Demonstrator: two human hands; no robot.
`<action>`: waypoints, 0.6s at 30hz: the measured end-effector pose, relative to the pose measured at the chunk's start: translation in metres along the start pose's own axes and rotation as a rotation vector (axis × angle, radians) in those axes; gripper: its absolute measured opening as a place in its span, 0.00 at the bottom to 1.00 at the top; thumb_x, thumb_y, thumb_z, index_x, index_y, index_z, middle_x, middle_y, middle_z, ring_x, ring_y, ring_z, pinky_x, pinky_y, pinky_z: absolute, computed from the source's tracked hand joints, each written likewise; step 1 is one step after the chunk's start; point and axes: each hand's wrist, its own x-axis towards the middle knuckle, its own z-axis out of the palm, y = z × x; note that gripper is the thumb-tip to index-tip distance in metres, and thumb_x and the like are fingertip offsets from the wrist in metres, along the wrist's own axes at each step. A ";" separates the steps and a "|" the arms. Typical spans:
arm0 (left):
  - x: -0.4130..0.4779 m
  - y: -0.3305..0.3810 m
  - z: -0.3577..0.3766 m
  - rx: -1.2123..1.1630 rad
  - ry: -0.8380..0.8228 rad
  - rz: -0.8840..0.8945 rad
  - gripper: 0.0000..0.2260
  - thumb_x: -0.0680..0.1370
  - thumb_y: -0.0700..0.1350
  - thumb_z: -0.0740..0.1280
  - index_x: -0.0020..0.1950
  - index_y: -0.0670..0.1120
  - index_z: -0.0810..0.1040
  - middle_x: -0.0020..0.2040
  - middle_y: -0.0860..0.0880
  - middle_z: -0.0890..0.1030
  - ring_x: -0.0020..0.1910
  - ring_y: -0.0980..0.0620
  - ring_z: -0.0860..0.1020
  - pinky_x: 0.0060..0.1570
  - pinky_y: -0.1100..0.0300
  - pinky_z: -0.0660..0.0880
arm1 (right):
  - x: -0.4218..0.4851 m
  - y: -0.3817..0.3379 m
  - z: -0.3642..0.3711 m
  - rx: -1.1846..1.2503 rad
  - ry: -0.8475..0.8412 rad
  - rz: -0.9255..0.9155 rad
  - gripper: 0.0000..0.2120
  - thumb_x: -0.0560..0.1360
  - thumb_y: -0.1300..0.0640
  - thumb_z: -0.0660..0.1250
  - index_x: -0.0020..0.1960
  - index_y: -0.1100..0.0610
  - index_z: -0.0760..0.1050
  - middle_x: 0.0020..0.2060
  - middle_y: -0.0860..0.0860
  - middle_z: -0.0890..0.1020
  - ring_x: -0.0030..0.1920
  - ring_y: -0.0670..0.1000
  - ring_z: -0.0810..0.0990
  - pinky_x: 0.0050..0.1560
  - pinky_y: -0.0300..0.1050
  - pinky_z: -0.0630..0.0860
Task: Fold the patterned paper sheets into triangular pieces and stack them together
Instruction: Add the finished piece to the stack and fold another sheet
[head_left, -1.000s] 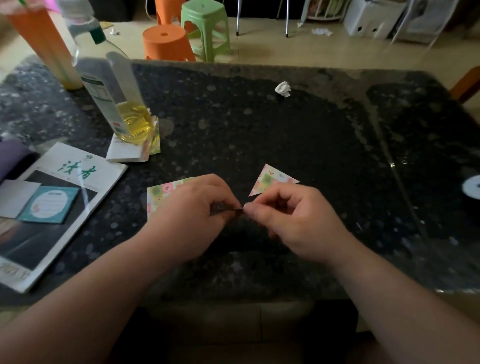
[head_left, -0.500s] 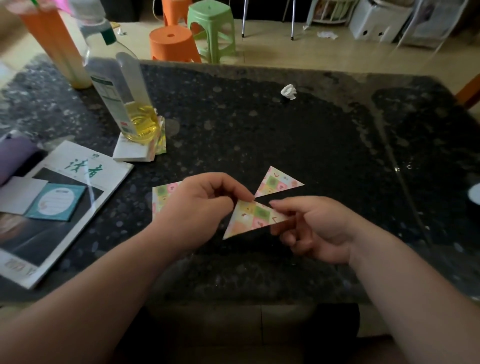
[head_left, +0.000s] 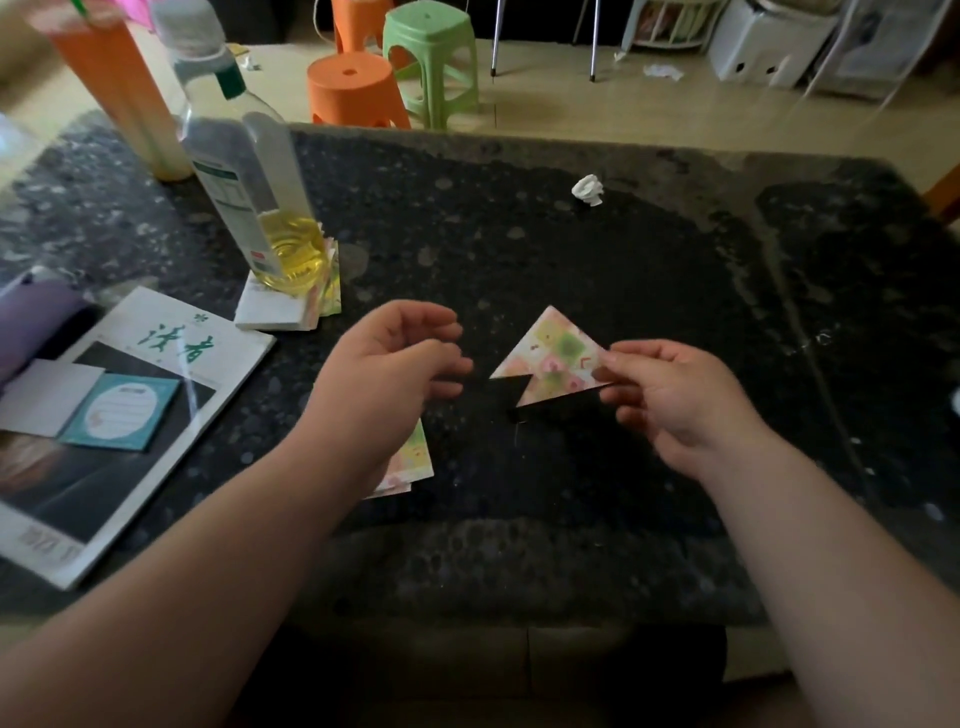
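Grip of right hand (head_left: 675, 395) on patterned triangle (head_left: 558, 356), left hand (head_left: 384, 374) loose.

A table (head_left: 519, 249) with a dark, speckled stone top fills the middle and lower view. Pale reflected light is seen along its far edge and towards its far right corner. Beyond the far edge, a beige floor (head_left: 571, 104) is brightly lit. An orange stool (head_left: 353, 91) stands just past the far edge, left of centre. A green stool (head_left: 431, 47) is set just beside it, and a second orange stool (head_left: 358, 21) behind. Two thin metal legs (head_left: 497, 41) are seen further right. A white rack (head_left: 670, 21) and a white box-shaped unit (head_left: 763, 47) are placed beyond the far right corner.
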 end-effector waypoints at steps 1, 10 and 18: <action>0.002 0.001 -0.002 0.021 0.017 -0.023 0.08 0.80 0.34 0.67 0.54 0.45 0.81 0.52 0.45 0.85 0.47 0.46 0.86 0.49 0.50 0.83 | 0.006 0.004 0.000 -0.012 0.035 0.048 0.17 0.77 0.57 0.75 0.64 0.54 0.77 0.47 0.54 0.87 0.39 0.49 0.85 0.32 0.42 0.77; 0.008 -0.029 -0.040 1.199 -0.206 -0.078 0.14 0.77 0.53 0.71 0.62 0.56 0.78 0.66 0.52 0.74 0.62 0.51 0.76 0.61 0.55 0.74 | -0.005 0.002 0.005 -0.310 0.046 -0.139 0.03 0.78 0.54 0.72 0.47 0.53 0.82 0.40 0.52 0.85 0.35 0.49 0.79 0.33 0.45 0.72; 0.010 -0.032 -0.055 1.289 -0.018 -0.043 0.31 0.73 0.54 0.74 0.74 0.53 0.69 0.71 0.46 0.67 0.71 0.42 0.65 0.70 0.48 0.66 | -0.044 0.018 0.063 -0.246 -0.357 -0.007 0.02 0.78 0.60 0.72 0.50 0.58 0.80 0.44 0.55 0.85 0.42 0.50 0.84 0.38 0.43 0.82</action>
